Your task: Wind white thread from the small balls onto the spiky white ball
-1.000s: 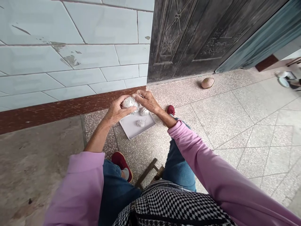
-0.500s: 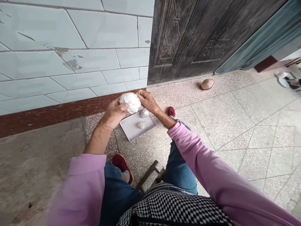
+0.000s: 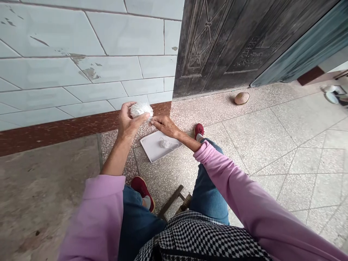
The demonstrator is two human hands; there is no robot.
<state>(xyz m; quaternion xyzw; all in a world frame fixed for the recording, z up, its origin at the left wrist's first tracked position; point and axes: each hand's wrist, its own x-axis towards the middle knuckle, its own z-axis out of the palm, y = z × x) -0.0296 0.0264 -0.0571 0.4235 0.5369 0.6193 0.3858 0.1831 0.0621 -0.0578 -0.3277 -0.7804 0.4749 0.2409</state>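
My left hand [image 3: 127,125] is wrapped around a large ball of white yarn [image 3: 140,110], with the thumb pressed across its near side. It is held above the floor, in front of the tiled wall. My right hand [image 3: 166,127] is closed in a pinch at the ball's lower right edge. The pinch seems to be on the yarn strand, though the fingertips mostly hide it. Beneath the hands, a shallow white box [image 3: 150,148] rests on the floor. A small ball of white yarn [image 3: 164,144] lies inside, with a loose strand curling to its right.
A wooden stool frame [image 3: 174,199] stands between my legs. Dark carved door [image 3: 206,47] and white tiled wall [image 3: 116,32] rise ahead. A pinkish rounded object [image 3: 241,98] sits on the floor by the door. My red shoes [image 3: 140,186] flank the box.
Both hands have shifted left with the large ball, which has turned in my left hand. My right hand has dropped to the ball's lower edge. The box's second small ball is now out of sight.
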